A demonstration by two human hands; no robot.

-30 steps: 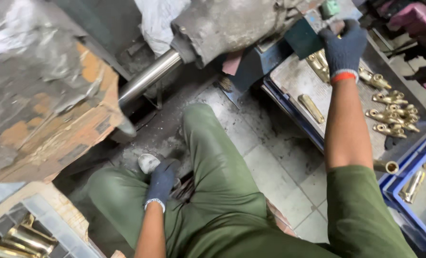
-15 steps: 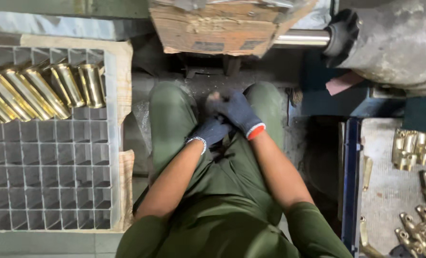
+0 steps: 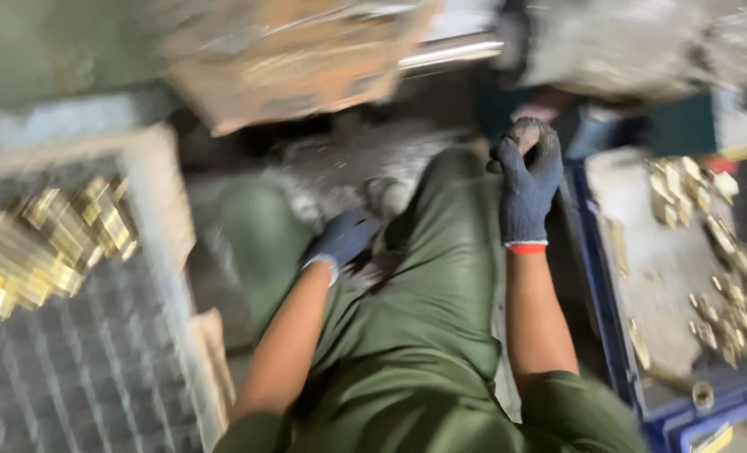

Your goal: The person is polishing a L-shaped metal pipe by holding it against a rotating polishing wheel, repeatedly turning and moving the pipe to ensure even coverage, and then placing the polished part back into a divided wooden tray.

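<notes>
Blurred workshop floor, right hand [image 3: 526, 180] clenched around small dark part [image 3: 524, 134], left hand [image 3: 342, 239] grip unclear, between thighs.

You have one camera, and it sits on your head. It looks almost straight down at your lap, so your green trousers [image 3: 440, 277] fill the middle of the view, close up. Your arms reach away from the bottom edge. On your left the view takes in the gridded tray [image 3: 80, 369]. On your right it takes in the blue bin [image 3: 612, 335]. The machine [image 3: 306, 50] in front of you runs along the top. Everything looks blurry.
</notes>
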